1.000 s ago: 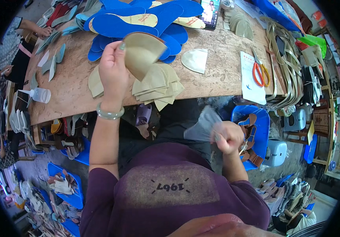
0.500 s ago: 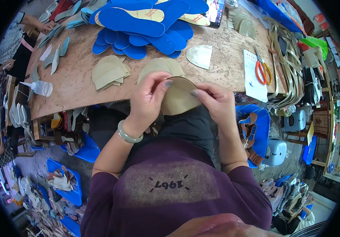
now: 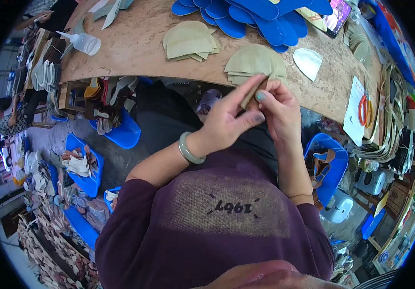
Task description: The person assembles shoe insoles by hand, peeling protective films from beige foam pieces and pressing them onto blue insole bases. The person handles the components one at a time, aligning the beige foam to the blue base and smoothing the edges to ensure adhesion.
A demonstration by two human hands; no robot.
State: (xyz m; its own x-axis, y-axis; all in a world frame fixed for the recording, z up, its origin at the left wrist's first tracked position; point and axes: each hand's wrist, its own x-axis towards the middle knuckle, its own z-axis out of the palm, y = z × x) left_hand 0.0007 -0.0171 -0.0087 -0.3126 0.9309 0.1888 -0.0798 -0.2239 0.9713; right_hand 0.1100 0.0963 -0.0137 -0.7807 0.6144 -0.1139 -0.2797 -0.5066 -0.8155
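While my right grip (image 3: pixel 283 109) pinches the piece (image 3: pixel 250 100) | left grip (image 3: pixel 227 123): can't tell closure | step: bending, I judge | next: needs steadiness

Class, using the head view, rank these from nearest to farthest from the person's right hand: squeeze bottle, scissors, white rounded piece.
1. White rounded piece: ahead and right of the right hand.
2. Scissors: farther right.
3. Squeeze bottle: far left.
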